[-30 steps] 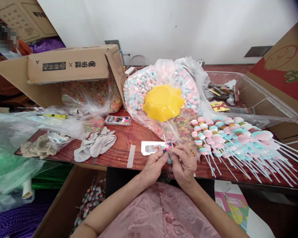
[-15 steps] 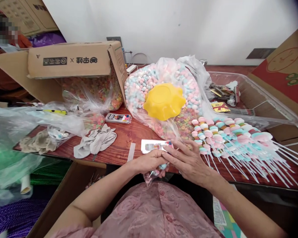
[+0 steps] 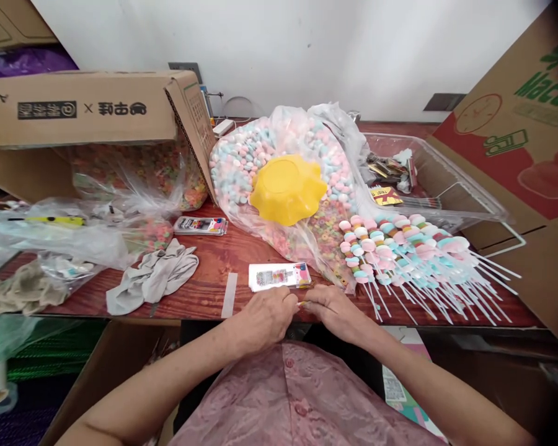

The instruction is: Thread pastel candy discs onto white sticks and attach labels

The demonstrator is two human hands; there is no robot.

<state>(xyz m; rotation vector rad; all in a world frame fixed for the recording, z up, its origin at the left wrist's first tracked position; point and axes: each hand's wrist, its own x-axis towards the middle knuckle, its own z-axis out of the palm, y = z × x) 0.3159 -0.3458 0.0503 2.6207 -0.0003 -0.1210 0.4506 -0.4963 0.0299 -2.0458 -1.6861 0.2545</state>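
My left hand [image 3: 266, 314] is closed just over the table's front edge, its knuckles facing up. My right hand [image 3: 335, 310] faces it, with thumb and fingers pinched together. A small white and yellow bit [image 3: 301, 303] shows between the two sets of fingertips; its kind cannot be made out. Whatever else lies inside the left hand is hidden. Just beyond the fingers lies a stack of white printed cards or bags [image 3: 272, 277]. To the right, many marshmallow skewers [image 3: 409, 248] on white sticks are piled up.
A yellow scalloped bowl [image 3: 288, 189] rests upside down on bags of marshmallows [image 3: 242, 155] and ring candies. Left stand an open carton [image 3: 93, 105] and a grey cloth [image 3: 153, 275]. A clear bin [image 3: 446, 161] and another carton [image 3: 506, 136] are at right.
My hands have drawn in to pinch fingertip to fingertip; my right fingers, spread before, are now closed. The clear-wrapped marshmallow piece under my left hand is now hidden. The view has turned right.
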